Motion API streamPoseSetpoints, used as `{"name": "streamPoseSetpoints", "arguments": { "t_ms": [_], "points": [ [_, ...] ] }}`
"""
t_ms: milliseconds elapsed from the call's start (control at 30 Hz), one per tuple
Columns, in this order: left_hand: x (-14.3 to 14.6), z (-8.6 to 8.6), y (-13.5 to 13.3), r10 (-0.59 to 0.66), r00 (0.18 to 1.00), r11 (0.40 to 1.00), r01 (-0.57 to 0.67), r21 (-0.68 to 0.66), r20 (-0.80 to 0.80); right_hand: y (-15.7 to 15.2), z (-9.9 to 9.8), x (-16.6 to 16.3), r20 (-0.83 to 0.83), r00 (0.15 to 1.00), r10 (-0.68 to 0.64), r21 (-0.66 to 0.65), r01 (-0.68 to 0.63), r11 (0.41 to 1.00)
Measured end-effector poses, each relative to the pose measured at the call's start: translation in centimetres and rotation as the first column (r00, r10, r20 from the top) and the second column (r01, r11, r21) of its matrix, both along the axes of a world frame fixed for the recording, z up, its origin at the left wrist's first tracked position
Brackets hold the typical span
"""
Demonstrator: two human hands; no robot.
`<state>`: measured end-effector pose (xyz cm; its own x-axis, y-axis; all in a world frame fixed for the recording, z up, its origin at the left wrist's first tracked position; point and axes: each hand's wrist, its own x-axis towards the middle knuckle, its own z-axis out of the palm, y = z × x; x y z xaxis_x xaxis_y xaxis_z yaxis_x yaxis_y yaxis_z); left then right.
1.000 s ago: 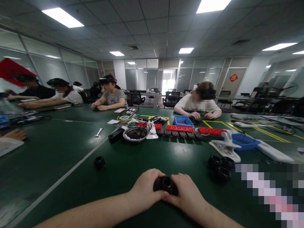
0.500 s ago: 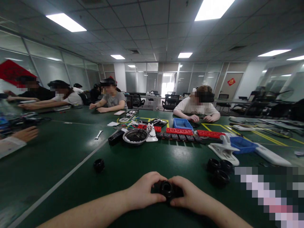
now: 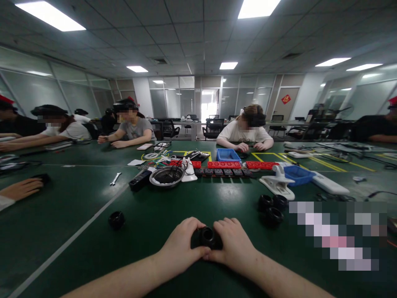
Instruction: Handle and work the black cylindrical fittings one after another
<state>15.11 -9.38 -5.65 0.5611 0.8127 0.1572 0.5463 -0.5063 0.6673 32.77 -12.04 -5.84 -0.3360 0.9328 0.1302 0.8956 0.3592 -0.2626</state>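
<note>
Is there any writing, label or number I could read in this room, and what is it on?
None can be read.
On the red diamond sign on the far wall: a mark, too small to read.
On the black round part held between the left hand and right hand: no lettering shows.
On the pixelated patch at the right: nothing legible.

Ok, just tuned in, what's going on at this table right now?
The person wearing the camera has both hands closed around a small black round part, left hand and right hand pressed to either side of it, low over the green table. A single black part lies off to the left, and a cluster of three sits to the right. Farther back is a metal bowl. Other people sit around the table.
</note>
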Motion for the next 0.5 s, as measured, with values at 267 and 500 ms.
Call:
{"name": "streamPoseSetpoints", "arguments": {
  "t_ms": [267, 500],
  "points": [
    [-0.5, 0.7, 0.8, -0.179, 0.983, 0.979, 0.183, -0.095, 0.051, 1.4, 0.6, 2.3, -0.374, 0.897, 0.235, -0.247, -0.341, 0.907],
    [-0.5, 0.8, 0.8, -0.270, 0.963, 0.943, 0.270, -0.195, 0.024, 1.9, 0.5, 2.5, -0.264, 0.926, 0.271, -0.277, -0.341, 0.898]
  ]
}}
